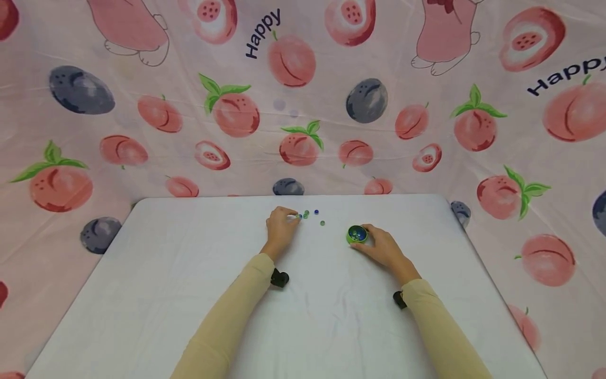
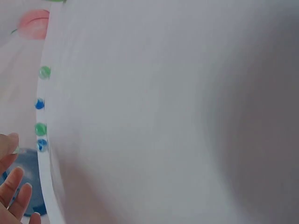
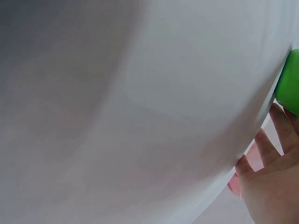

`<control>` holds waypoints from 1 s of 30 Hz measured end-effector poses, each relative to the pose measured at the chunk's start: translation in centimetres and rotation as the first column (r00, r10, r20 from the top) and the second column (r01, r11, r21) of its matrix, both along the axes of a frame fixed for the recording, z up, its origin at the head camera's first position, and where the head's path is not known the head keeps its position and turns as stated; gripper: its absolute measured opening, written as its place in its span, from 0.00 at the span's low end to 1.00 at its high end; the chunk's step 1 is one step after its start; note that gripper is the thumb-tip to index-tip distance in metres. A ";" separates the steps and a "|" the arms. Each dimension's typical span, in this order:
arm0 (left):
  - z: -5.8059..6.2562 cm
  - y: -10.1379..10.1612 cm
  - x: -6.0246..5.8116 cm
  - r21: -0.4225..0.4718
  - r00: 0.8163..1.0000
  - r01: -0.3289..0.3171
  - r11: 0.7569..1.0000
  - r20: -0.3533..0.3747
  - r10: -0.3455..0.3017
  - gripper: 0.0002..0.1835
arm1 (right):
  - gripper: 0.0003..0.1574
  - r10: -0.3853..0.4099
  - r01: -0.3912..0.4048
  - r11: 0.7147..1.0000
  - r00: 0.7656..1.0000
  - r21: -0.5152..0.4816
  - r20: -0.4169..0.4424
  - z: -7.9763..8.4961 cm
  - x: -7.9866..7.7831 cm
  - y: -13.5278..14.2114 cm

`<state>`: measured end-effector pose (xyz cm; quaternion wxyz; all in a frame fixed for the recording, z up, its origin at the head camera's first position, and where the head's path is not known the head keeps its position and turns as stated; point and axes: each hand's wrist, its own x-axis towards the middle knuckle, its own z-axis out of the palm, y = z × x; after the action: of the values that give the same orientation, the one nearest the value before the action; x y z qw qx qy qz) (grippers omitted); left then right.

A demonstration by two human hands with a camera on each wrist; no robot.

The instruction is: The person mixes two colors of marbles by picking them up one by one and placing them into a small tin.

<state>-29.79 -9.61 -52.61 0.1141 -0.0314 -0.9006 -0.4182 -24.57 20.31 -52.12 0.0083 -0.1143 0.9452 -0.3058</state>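
My left hand (image 1: 280, 226) is at the far part of the white table, thumb and forefinger pinching a small pale-green glass marble (image 2: 17, 150), mostly covered by the fingertips. Close by its fingertips lie several loose marbles, among them a green marble (image 1: 306, 212). A blue marble (image 1: 316, 212) and another green marble (image 1: 323, 223) sit farther right. On the right, my right hand (image 1: 382, 246) grips a small green bowl (image 1: 349, 238) from its right side, thumb at the near side. Blue and green marbles show inside the bowl. In the right wrist view only part of the green bowl appears.
A white cloth covers the table (image 1: 326, 316), whose far edge runs just behind the marbles. Peach-printed curtains (image 1: 246, 173) hang behind it and at both sides. Each wrist carries a small black camera (image 1: 280, 278).
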 end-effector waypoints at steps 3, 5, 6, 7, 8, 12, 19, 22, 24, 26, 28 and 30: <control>0.2 1.0 0.2 0.015 1.000 0.014 1.000 0.003 -0.014 0.11 | 0.43 -0.003 0.003 1.000 1.000 0.003 0.000 0.0 0.0 0.1; 0.3 1.7 0.3 0.023 1.000 0.015 1.000 0.003 -0.015 0.11 | 0.43 -0.008 0.008 1.000 1.000 -0.001 0.005 0.1 0.0 0.1; 0.3 2.0 0.4 0.026 1.000 0.015 1.000 0.004 -0.015 0.11 | 0.43 -0.008 0.008 1.000 1.000 -0.001 0.005 0.1 0.0 0.1; 0.4 2.3 0.5 0.032 1.000 0.013 0.999 0.008 -0.013 0.11 | 0.43 -0.008 0.008 1.000 1.000 -0.003 0.005 0.1 0.0 0.1; 0.4 2.7 0.6 0.035 1.000 0.012 0.999 0.008 -0.012 0.11 | 0.43 -0.007 0.007 1.000 1.000 -0.003 0.004 0.1 0.0 0.1; 0.4 3.8 1.0 0.038 1.000 0.019 0.999 0.005 -0.020 0.11 | 0.43 -0.006 0.006 1.000 1.000 0.003 0.003 0.1 0.0 0.1; 0.5 5.6 1.6 0.046 0.997 0.073 0.996 -0.018 -0.072 0.10 | 0.44 -0.015 0.015 1.000 1.000 0.003 0.003 0.0 -0.1 0.1; 0.6 6.3 1.8 0.052 0.995 0.098 0.994 -0.025 -0.097 0.11 | 0.44 -0.018 0.018 1.000 1.000 -0.006 0.011 0.0 -0.1 0.0; 0.7 6.7 2.0 0.049 0.993 0.112 0.992 -0.030 -0.111 0.11 | 0.45 -0.019 0.019 1.000 1.000 -0.008 0.020 0.1 -0.1 0.0; 0.8 7.1 2.1 0.053 0.992 0.127 0.990 -0.034 -0.125 0.11 | 0.45 -0.025 0.025 1.000 0.999 -0.012 0.031 0.1 -0.1 -0.1; 0.9 7.4 2.3 0.048 0.989 0.143 0.989 -0.034 -0.142 0.10 | 0.44 -0.026 0.027 1.000 0.999 -0.013 0.032 0.1 -0.1 -0.1; 1.0 7.8 2.4 0.049 0.987 0.161 0.986 -0.031 -0.160 0.10 | 0.43 -0.029 0.030 0.999 0.999 -0.019 0.030 0.1 -0.1 0.0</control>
<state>-27.37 -1.77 -51.58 0.0930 -0.1065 -0.8826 -0.4484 -24.68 20.27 -52.04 0.0167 -0.0958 0.9436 -0.3165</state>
